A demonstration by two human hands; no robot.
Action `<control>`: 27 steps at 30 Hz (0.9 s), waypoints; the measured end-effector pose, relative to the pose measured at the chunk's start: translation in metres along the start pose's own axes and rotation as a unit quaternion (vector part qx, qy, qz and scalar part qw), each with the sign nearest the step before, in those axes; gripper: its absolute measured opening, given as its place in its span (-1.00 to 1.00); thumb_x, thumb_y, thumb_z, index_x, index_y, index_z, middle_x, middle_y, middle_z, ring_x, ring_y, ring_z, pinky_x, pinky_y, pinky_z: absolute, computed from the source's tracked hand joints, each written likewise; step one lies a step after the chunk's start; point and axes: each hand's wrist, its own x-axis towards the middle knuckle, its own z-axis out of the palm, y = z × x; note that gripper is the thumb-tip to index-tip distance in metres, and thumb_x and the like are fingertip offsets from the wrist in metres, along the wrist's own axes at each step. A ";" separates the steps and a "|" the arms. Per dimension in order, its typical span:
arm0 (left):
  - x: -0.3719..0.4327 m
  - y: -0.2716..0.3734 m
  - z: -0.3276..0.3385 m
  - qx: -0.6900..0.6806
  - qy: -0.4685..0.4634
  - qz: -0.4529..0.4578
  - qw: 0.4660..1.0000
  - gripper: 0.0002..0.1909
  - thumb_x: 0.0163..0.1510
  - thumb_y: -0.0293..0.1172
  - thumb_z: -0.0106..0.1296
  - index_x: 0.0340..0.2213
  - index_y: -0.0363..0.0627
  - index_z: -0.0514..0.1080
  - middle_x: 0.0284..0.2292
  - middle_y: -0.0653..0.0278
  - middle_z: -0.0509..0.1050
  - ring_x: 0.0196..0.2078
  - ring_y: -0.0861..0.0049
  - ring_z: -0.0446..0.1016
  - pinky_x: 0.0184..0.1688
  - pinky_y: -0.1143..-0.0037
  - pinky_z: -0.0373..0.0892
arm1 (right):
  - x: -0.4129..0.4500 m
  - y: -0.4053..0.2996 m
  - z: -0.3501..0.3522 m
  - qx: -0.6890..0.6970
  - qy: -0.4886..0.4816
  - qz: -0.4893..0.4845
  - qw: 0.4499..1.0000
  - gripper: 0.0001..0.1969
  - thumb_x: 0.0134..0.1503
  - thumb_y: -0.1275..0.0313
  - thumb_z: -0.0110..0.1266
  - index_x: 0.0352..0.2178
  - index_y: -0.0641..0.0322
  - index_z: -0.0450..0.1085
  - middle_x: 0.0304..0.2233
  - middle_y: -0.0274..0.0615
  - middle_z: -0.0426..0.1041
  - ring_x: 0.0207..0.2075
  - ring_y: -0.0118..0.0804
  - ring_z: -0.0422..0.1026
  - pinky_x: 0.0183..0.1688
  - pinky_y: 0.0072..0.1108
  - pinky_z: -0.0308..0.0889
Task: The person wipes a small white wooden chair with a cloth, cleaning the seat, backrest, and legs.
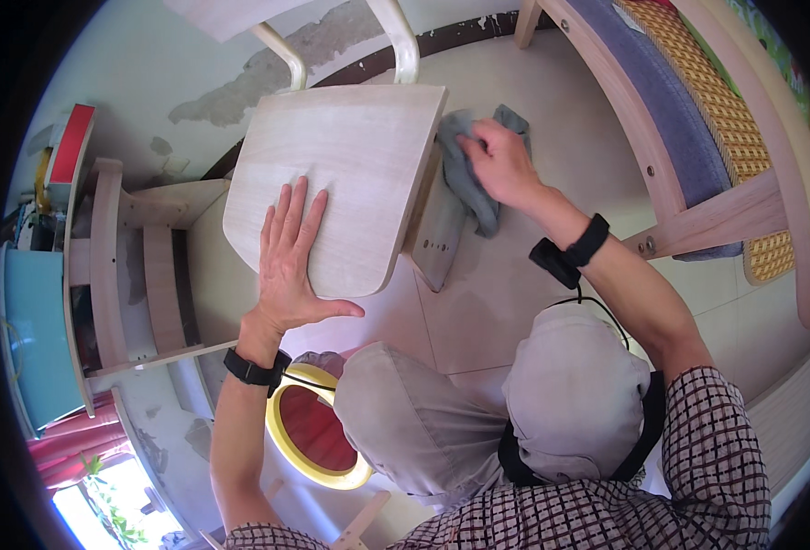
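Note:
A pale wooden chair seat (350,151) lies in front of my knees, with its curved edge towards me. My left hand (288,261) rests flat on that edge, fingers spread and thumb out to the side. Past the seat's right edge, my right hand (501,161) grips a grey-green cloth (474,185). Part of the cloth hangs down beside a wooden side board (436,234) under the seat, which has several small holes. My right fingertips are partly hidden by the fist and slightly blurred.
Cream-coloured metal tubes (405,41) rise behind the seat. A wooden-framed bed or couch (659,151) with a woven mat stands at right. On the left is a wooden desk (106,268) with a blue box (44,337). A yellow-rimmed round object (274,419) sits by my left knee.

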 end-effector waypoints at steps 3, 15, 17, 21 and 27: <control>0.000 0.003 0.002 -0.010 0.004 -0.022 1.000 0.40 -0.61 0.51 0.16 0.20 -0.10 0.04 0.25 -0.02 -0.06 0.30 0.01 -0.13 0.24 0.08 -0.15 | 0.005 -0.001 0.015 -0.069 0.070 -0.165 0.981 -0.85 0.00 0.49 0.10 -0.51 0.43 0.37 -0.58 0.05 0.32 -0.60 -0.40 0.35 -0.52 -0.48 0.23; 0.001 0.004 0.001 -0.012 -0.001 -0.020 1.000 0.37 -0.59 0.46 0.20 0.20 -0.10 0.05 0.24 -0.01 -0.04 0.30 0.02 -0.12 0.24 0.07 -0.15 | -0.055 -0.030 0.039 0.022 -0.036 -0.203 0.978 -0.84 -0.18 0.48 0.19 -0.57 0.35 0.37 -0.61 0.04 0.39 -0.58 0.03 0.40 -0.51 -0.38 0.32; 0.002 0.006 0.001 -0.015 -0.003 -0.023 1.000 0.37 -0.59 0.46 0.20 0.20 -0.10 0.05 0.24 -0.01 -0.04 0.30 0.02 -0.12 0.25 0.07 -0.16 | -0.059 -0.027 0.038 0.036 -0.086 -0.200 0.975 -0.82 -0.18 0.44 0.19 -0.54 0.32 0.39 -0.57 0.05 0.41 -0.53 0.06 0.42 -0.48 -0.34 0.33; 0.002 0.004 0.002 -0.019 0.008 -0.018 1.000 0.36 -0.58 0.45 0.20 0.20 -0.10 0.05 0.24 -0.01 -0.04 0.30 0.01 -0.12 0.24 0.07 -0.15 | -0.014 -0.019 0.022 0.000 -0.041 -0.155 0.987 -0.82 -0.21 0.46 0.19 -0.56 0.33 0.37 -0.57 0.05 0.40 -0.52 0.08 0.41 -0.48 -0.34 0.33; 0.002 0.004 0.003 -0.010 0.011 -0.019 1.000 0.36 -0.58 0.45 0.20 0.20 -0.10 0.05 0.24 -0.01 -0.04 0.30 0.02 -0.12 0.24 0.06 -0.14 | -0.046 -0.027 0.039 0.033 0.014 -0.153 0.988 -0.85 -0.16 0.50 0.17 -0.60 0.35 0.34 -0.63 0.08 0.32 -0.64 0.00 0.34 -0.58 -0.40 0.24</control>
